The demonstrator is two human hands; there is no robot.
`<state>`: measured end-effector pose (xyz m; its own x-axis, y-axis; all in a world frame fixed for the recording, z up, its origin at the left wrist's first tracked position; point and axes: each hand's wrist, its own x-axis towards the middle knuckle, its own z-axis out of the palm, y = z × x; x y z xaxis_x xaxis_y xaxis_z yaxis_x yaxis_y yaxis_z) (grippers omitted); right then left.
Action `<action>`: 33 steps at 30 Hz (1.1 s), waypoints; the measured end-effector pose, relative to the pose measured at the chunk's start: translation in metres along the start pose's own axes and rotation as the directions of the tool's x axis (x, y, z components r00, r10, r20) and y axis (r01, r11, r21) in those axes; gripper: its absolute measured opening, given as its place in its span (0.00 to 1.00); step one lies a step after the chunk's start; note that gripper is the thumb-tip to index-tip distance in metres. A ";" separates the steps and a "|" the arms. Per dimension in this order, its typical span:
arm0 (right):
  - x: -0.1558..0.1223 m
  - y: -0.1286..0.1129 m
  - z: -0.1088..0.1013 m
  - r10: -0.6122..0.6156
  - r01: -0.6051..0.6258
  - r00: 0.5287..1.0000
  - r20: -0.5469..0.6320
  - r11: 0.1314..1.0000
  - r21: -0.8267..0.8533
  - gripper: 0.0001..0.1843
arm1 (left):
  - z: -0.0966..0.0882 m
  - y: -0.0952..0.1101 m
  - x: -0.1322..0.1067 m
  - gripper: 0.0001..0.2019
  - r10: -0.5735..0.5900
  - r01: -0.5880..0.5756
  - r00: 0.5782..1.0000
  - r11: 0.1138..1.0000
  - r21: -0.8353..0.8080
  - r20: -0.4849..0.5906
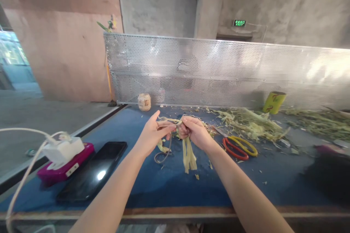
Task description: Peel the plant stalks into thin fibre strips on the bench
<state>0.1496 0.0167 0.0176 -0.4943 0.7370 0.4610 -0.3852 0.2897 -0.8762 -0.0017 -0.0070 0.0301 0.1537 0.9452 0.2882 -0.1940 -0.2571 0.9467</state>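
Note:
My left hand (153,134) and my right hand (195,131) meet above the blue table top (169,185), both pinching a bundle of pale dried leaf strips (188,154). The strips hang down from my right hand, whose fingers are curled shut around the bundle's top. My left hand pinches a thin strand at the bundle, thumb raised. A loop of thin cord (163,156) dangles below my left hand.
Red and yellow scissors (239,147) lie right of my hands. A heap of dried leaves (248,123) spreads at the back right, near a yellow cup (274,102). A twine spool (144,102) stands before a perforated metal screen (224,72). A black phone (93,173), pink box and white charger (62,149) lie left.

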 end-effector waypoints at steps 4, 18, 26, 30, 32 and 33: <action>-0.005 -0.009 -0.006 -0.053 0.092 0.992 0.114 0.923 -0.374 0.18 | -0.002 0.002 0.001 0.52 -0.020 0.020 1.000 0.999 0.029 -0.021; -0.013 -0.017 0.003 0.148 0.138 0.984 0.103 -0.247 -0.959 0.13 | -0.008 0.002 -0.001 0.42 0.180 -0.207 0.978 0.716 0.667 0.109; -0.009 -0.016 0.008 0.155 0.010 0.987 -0.051 -0.371 -0.929 0.13 | -0.006 0.000 0.000 0.38 0.165 -0.315 0.949 0.425 0.849 0.269; -0.009 -0.017 0.007 0.193 0.069 0.981 -0.005 -0.374 -0.925 0.14 | -0.010 0.002 0.002 0.37 0.186 -0.332 0.937 0.202 0.921 0.297; -0.009 -0.018 0.006 0.193 0.067 0.981 -0.006 -0.375 -0.925 0.13 | -0.013 0.004 0.003 0.37 0.190 -0.265 0.951 0.086 0.960 0.245; -0.009 -0.018 0.005 0.188 0.055 0.982 -0.018 -0.376 -0.925 0.13 | -0.015 0.005 0.003 0.37 0.180 -0.209 0.963 0.018 0.978 0.202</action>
<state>0.1571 0.0021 0.0296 -0.5438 0.7891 0.2858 0.8385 0.4966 0.2242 -0.0162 -0.0020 0.0334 0.3090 0.8226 0.4773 0.9118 -0.3989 0.0972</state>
